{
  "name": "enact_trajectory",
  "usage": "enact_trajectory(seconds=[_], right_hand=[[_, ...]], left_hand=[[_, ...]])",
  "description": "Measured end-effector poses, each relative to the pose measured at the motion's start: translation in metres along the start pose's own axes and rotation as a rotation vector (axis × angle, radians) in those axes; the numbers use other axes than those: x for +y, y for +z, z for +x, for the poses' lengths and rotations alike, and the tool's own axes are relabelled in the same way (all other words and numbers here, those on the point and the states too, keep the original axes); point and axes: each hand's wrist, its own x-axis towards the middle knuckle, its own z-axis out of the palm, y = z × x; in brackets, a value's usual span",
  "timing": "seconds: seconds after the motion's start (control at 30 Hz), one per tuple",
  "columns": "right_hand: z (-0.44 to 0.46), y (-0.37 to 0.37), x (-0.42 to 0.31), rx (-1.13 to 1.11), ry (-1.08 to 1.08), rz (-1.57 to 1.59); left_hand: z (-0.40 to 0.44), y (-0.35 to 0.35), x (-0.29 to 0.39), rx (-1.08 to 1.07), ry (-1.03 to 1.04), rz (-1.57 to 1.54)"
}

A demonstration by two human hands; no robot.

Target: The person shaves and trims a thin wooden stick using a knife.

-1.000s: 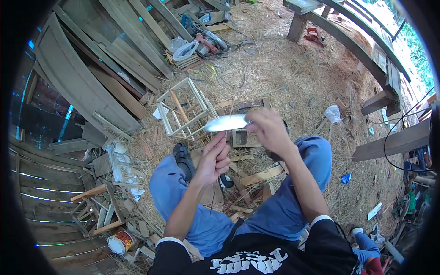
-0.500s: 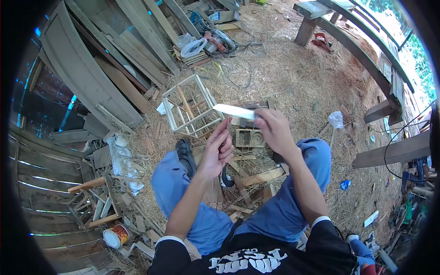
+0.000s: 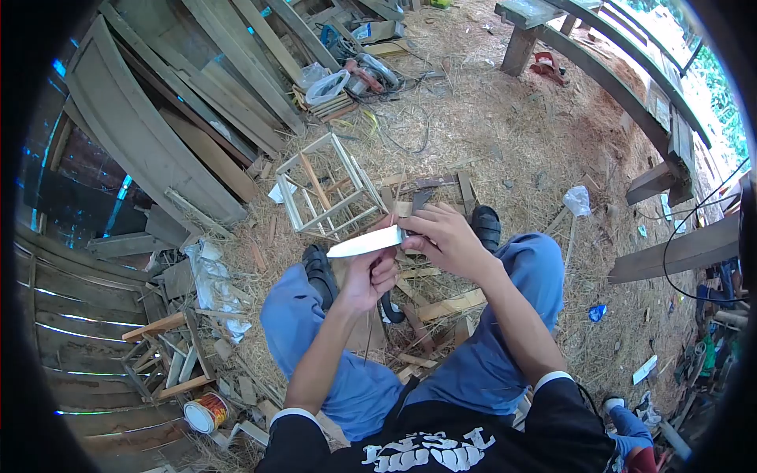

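Note:
My right hand grips a knife by its handle. The broad, bright blade points left and lies across the front of my left hand. My left fingers are closed around a thin stick, whose lower part runs down between my legs. Where the blade meets the stick is partly hidden by the fingers. Beyond my hands stands a small frame of pale wooden strips. Wood offcuts lie on the ground between my feet.
Boards and a door panel lean at the left. Power tools lie at the back. A wooden bench stands at the upper right. A paint can and small wooden frame sit at lower left. Another person's leg shows at lower right.
My right hand has moved down and left with the knife, bringing the blade from above my left hand to across it. My left hand stays nearly in place.

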Motion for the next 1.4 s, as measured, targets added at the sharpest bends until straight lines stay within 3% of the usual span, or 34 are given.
enact_trajectory(seconds=[0.13,0.37,0.47,0.53,0.63,0.73,0.87,1.0,1.27,1.4], right_hand=[[-0.002,-0.011,-0.001,-0.034,-0.052,-0.08],[-0.005,-0.019,0.003,-0.104,-0.029,-0.142],[-0.018,-0.015,0.045,0.246,0.043,-0.145],[-0.015,-0.04,0.047,0.488,0.427,-0.184],[-0.019,-0.062,0.058,0.506,0.484,-0.311],[-0.026,-0.04,0.035,0.467,0.458,-0.049],[-0.024,-0.014,0.016,0.182,0.156,-0.147],[-0.015,0.005,0.009,0.011,0.056,-0.073],[-0.013,0.002,0.006,-0.041,0.024,0.003],[-0.013,-0.004,0.005,-0.049,0.007,-0.048]], left_hand=[[-0.01,0.0,0.001,-0.258,0.06,0.127],[-0.01,0.004,0.0,-0.282,0.017,0.144],[-0.013,0.003,0.001,-0.318,0.035,0.185],[-0.016,0.003,-0.006,-0.35,0.012,0.208],[-0.01,0.008,-0.016,-0.365,0.032,0.197],[0.001,0.005,-0.01,-0.237,0.134,0.191],[0.012,0.0,-0.005,-0.142,0.2,0.115],[0.011,0.006,-0.008,-0.106,0.145,0.012],[0.009,-0.006,-0.009,-0.386,-0.152,-0.473],[0.003,-0.004,-0.009,-0.338,-0.16,-0.462]])
